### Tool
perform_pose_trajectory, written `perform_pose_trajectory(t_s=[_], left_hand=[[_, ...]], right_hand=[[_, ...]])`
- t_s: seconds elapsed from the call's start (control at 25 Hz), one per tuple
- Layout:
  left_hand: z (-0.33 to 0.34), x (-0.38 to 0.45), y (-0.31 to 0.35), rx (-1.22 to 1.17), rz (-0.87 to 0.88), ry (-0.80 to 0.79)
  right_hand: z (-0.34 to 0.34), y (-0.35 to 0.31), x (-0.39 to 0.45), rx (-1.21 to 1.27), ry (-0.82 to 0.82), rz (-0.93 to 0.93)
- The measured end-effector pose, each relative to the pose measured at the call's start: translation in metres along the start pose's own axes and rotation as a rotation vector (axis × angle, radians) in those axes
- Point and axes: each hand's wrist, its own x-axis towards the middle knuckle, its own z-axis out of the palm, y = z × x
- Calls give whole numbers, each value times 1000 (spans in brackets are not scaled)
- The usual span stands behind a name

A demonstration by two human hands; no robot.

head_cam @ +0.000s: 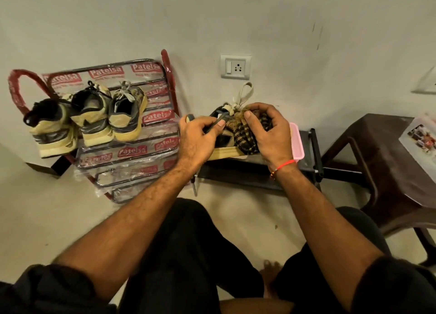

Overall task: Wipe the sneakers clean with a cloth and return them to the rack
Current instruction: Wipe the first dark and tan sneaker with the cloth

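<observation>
Sneaker [225, 134]: held between both hands, right of the shoe rack [132, 148]; long axis runs left to right. Left hand [197, 140] fingers grip its heel end; right hand [271, 132] fingers press the striped cloth [247, 136] onto its upper.

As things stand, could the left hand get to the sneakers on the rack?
Probably yes, once freed. The left hand grips the sneaker being wiped, so it must let go first. The three sneakers sit open on the rack just to its left, nothing between.
</observation>
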Motion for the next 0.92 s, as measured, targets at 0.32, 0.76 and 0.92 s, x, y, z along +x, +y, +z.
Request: perform_pose_trajectory(t_s=[0.32, 0.76, 0.92], left_hand=[[7, -5, 0, 110, 35, -58], [9, 20, -54, 112, -3, -12], [25, 25, -74, 50, -90, -3]], right_hand=[[-13, 27, 0, 58, -66, 62], [6, 70, 20, -492, -361, -141], [41, 74, 19, -474, -330, -264]])
